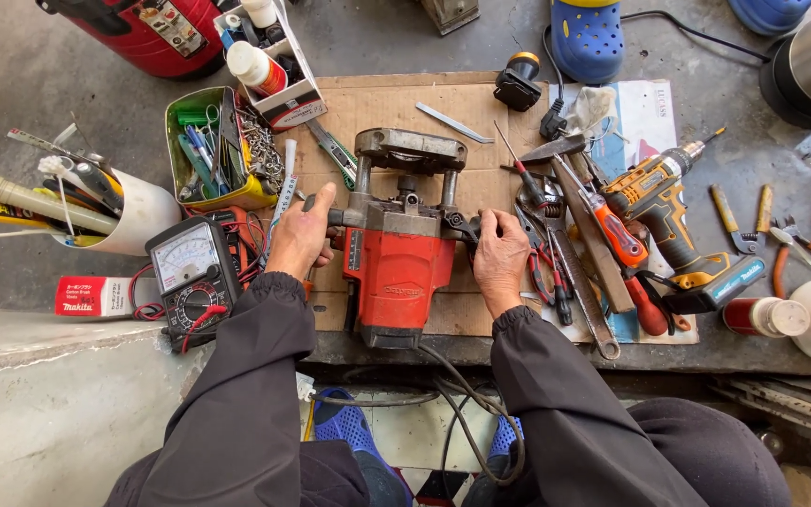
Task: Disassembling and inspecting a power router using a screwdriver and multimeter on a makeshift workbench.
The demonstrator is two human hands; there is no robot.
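The red power tool (396, 272) is lying on the cardboard (481, 103). Its side handles are gripped tight by the left hand (300, 235) and the right hand (499, 258). It could be tipped onto the crowded hand tools (565, 253) nearby.

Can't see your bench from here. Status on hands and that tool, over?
Left hand and right hand grip the side handles of the red power tool. Tool lies flat on cardboard. Meter left, pliers right, close by.
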